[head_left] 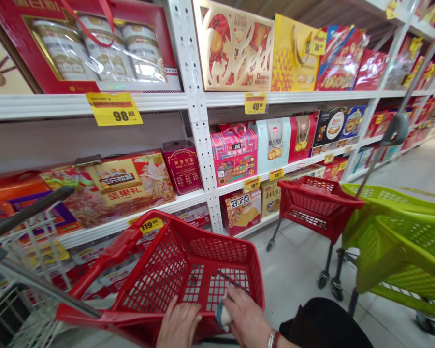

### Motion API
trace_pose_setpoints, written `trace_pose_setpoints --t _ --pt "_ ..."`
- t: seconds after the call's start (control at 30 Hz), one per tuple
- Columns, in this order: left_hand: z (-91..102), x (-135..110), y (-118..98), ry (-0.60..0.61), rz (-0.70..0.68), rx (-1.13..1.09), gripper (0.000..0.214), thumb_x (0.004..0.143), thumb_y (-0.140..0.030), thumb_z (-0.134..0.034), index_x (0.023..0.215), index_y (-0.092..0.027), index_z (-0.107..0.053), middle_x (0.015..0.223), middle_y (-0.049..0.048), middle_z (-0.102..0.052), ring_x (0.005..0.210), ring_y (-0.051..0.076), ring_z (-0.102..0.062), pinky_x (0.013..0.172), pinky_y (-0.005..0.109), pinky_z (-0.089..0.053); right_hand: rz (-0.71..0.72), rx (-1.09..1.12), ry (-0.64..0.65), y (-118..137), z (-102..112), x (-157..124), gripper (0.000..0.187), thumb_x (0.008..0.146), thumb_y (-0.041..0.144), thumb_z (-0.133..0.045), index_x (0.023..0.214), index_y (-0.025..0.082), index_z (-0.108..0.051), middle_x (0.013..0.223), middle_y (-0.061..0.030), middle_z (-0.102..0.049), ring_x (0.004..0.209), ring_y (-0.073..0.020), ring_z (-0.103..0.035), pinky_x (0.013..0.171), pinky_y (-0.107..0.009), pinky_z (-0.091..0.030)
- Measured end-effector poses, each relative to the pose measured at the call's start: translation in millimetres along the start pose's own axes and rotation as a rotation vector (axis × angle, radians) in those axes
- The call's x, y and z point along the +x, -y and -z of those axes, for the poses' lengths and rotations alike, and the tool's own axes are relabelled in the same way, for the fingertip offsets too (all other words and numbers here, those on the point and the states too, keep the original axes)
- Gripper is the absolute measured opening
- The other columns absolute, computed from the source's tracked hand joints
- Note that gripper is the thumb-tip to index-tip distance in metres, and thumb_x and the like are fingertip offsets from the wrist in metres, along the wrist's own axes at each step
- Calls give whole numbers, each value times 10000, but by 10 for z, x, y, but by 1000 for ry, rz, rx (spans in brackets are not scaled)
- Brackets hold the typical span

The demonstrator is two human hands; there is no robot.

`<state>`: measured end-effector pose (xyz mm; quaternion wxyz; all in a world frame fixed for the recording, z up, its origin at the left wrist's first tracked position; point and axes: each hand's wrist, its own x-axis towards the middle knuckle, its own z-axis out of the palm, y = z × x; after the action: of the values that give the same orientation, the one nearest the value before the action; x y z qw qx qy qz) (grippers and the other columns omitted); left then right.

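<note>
A red plastic shopping cart (152, 261) stands low in front of me, its basket of open grid walls. My left hand (179, 323) lies over the near rim, fingers curled across it and pointing into the basket. To its right, my right hand (244, 316) presses a bluish-white cloth (223, 315) against the same rim, with the fingers closed over it. Part of the cloth is hidden under the palm. A bracelet (273, 338) circles the right wrist.
White shelves (148, 101) with gift boxes and yellow price tags run along the far side. A smaller red cart (311, 208) and green carts (402, 237) stand at right on the tiled floor. A white wire cart (32, 275) is at left. A dark knee (322, 324) shows below.
</note>
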<state>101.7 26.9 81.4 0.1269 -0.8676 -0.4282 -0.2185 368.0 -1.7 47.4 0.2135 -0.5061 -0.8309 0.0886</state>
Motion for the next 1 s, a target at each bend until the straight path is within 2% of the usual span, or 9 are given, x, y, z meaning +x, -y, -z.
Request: trace_pose_setpoints --t 0.1,0.2,0.27,0.37,0.5,0.6,0.7,0.83,1.0 --pt "25 -8 -23 1 8 -6 214 974 -204 -557 1122 -329 -647 958 -120 -739 949 96 -695 1260 308 -133 -113 22 71 -179 195 -236 641 766 155 -646 1394 274 -599 1541 -126 -532 1394 -374 -489 1194 -604 -324" --pt "32 -11 -46 3 7 -8 220 970 -204 -564 1130 -329 -646 963 -122 -741 951 98 -692 1265 315 -124 -105 65 113 -289 260 -380 678 733 108 -607 1396 246 -589 1400 -114 -630 1251 -316 -590 1115 -477 -449" --pt "25 -10 -48 0 -5 -5 222 964 -216 -577 1140 -332 -645 979 -126 -748 956 102 -690 1270 309 -95 -96 56 104 -305 168 -395 658 726 91 -608 1368 232 -596 1330 -114 -654 1162 -310 -618 1038 -448 -496" --pt "-5 -11 -50 2 -28 2 235 963 -212 -573 1156 -329 -640 1006 -122 -759 967 106 -684 1275 300 -53 -47 -16 25 -194 -111 -262 608 767 100 -646 1358 230 -577 1254 -116 -668 1081 -319 -621 961 -465 -510" --pt "-75 -33 -97 -2 -13 1 251 963 -165 -508 1106 -314 -650 942 -105 -739 924 113 -673 1274 313 -85 98 -80 -96 199 -439 133 517 836 189 -704 1325 244 -544 1207 -106 -670 977 -299 -614 841 -450 -522" --pt "-97 -42 -119 -21 29 1 336 938 -74 -417 1056 -280 -656 896 -75 -723 898 124 -668 1267 360 -157 128 -106 -165 428 -492 347 446 897 222 -672 1317 204 -524 1122 -113 -688 919 -285 -609 825 -453 -520" --pt "-57 -27 -71 9 -15 -9 256 967 -151 -492 1082 -319 -648 912 -111 -726 900 100 -676 1262 313 -151 182 -109 -190 369 -405 300 425 936 253 -645 1337 211 -509 1145 -95 -697 911 -272 -611 823 -430 -521" --pt "0 -17 37 -11 -45 15 211 981 -195 -536 1116 -322 -637 965 -104 -751 934 113 -691 1252 314 -164 223 -142 -194 -46 -171 -64 379 960 244 -614 1327 221 -526 1193 -91 -706 912 -261 -626 825 -400 -526" --pt "10 -27 111 -2 -98 37 204 982 -197 -536 1114 -323 -628 958 -112 -752 919 103 -707 1254 330 -142 278 -85 -66 -454 207 -436 458 988 197 -548 1439 227 -474 1293 -106 -689 1049 -253 -634 948 -378 -520"
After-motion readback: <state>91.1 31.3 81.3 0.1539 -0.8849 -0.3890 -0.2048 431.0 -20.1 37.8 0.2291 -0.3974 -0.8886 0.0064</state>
